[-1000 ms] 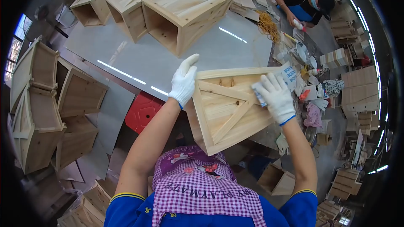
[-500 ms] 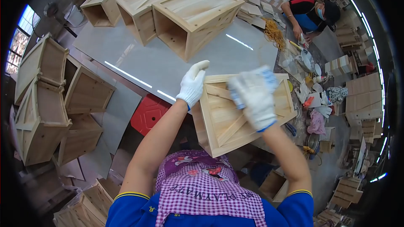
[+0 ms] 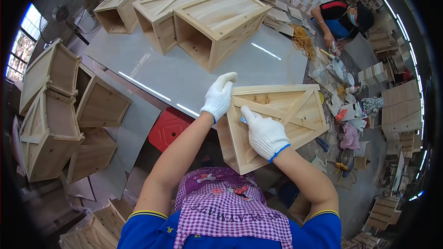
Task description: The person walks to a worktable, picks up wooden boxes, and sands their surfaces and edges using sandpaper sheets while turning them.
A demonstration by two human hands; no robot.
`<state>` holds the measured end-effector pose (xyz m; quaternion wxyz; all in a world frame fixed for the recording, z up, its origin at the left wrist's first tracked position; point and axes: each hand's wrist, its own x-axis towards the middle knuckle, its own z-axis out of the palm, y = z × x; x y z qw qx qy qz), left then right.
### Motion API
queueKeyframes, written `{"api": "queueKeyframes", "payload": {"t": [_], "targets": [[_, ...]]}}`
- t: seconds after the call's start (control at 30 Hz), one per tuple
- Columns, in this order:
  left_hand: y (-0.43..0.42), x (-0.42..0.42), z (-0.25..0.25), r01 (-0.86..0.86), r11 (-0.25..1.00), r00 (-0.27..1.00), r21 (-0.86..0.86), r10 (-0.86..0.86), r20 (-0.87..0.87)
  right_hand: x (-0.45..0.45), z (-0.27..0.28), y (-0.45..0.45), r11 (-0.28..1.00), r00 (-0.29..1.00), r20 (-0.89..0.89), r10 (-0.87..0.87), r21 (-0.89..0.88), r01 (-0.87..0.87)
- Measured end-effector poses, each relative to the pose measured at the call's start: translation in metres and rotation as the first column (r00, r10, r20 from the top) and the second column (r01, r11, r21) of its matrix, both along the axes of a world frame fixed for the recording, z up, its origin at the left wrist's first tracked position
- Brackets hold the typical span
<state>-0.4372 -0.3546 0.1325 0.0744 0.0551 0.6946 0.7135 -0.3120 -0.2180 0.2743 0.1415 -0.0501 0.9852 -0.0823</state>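
Note:
A tapered wooden box (image 3: 295, 115) with crossed slats on its upper face lies tilted at the near edge of the table. My left hand (image 3: 219, 96), in a white knit glove, grips its upper left edge, the thumb side hidden. My right hand (image 3: 266, 134), gloved the same way, presses down on a diagonal slat with the index finger extended. A bit of something blue and white peeks out beneath those fingers; the rest of it is covered by the glove.
Three similar boxes (image 3: 217, 27) stand across the grey tabletop (image 3: 152, 71). More boxes (image 3: 50, 129) are stacked at left, near a red stool (image 3: 170, 129). At right are yellow cords (image 3: 302, 41), assorted clutter and a co-worker (image 3: 344, 20) bent over a bench.
My right hand, blurred earlier over the middle of the panel, has moved left and nearer to me along the slat. My left hand stays on the box's edge. The view has shifted slightly.

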Motion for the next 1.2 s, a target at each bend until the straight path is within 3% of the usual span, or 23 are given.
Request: {"api": "queueKeyframes", "payload": {"t": [0.27, 0.3, 0.37, 0.4, 0.5, 0.63, 0.77, 0.8, 0.9, 1.07, 1.17, 1.2], "targets": [[0.0, -0.002, -0.001, 0.008, 1.0, 1.0, -0.005, -0.008, 0.002, -0.02, -0.003, -0.028, 0.995, 0.999, 0.045, -0.012, -0.096, 0.016], [0.0, 0.0, -0.004, 0.021, 1.0, 1.0, 0.016, -0.021, 0.005, -0.005, -0.004, -0.023, 0.944, 0.987, -0.109, 0.12, -0.295, -0.147], [0.001, -0.003, -0.007, 0.037, 0.997, 0.999, 0.064, -0.037, 0.006, 0.011, -0.006, -0.01, 0.663, 0.844, -0.465, 0.265, -0.548, -0.51], [-0.001, 0.0, -0.009, 0.029, 0.998, 0.999, 0.062, -0.03, 0.018, 0.011, -0.008, -0.006, 0.658, 0.848, -0.456, 0.271, -0.555, -0.509], [-0.003, -0.001, 0.002, 0.057, 0.998, 0.998, 0.008, -0.057, -0.019, 0.006, -0.023, 0.004, 0.912, 0.782, -0.624, 0.006, -0.317, -0.261], [-0.001, -0.003, -0.001, 0.064, 0.994, 0.998, 0.092, -0.066, 0.018, 0.012, -0.041, -0.029, 0.865, 0.886, -0.462, 0.045, -0.425, -0.266], [-0.001, -0.003, -0.002, 0.064, 0.995, 0.998, 0.075, -0.065, 0.015, 0.037, 0.0, -0.015, 0.855, 0.965, -0.224, 0.135, -0.465, -0.227], [-0.001, -0.003, -0.001, 0.06, 0.995, 0.998, 0.078, -0.061, 0.019, 0.033, 0.0, -0.012, 0.856, 0.966, -0.219, 0.139, -0.464, -0.228], [-0.003, -0.001, 0.004, 0.071, 0.996, 0.997, 0.058, -0.072, 0.006, 0.012, -0.009, -0.005, 0.948, 0.911, -0.403, -0.092, -0.316, -0.045], [-0.004, -0.002, 0.006, 0.094, 0.995, 0.995, 0.028, -0.095, 0.028, 0.008, -0.03, -0.028, 0.976, 0.954, -0.298, -0.04, -0.217, -0.027], [-0.002, -0.001, 0.009, 0.068, 0.998, 0.998, 0.018, -0.068, 0.017, 0.04, 0.014, 0.0, 0.826, 0.938, -0.236, 0.254, -0.451, -0.337], [-0.004, 0.001, 0.004, 0.043, 0.999, 0.999, -0.017, -0.043, -0.015, 0.041, 0.013, 0.0, 0.841, 0.945, -0.233, 0.231, -0.44, -0.314]]}}
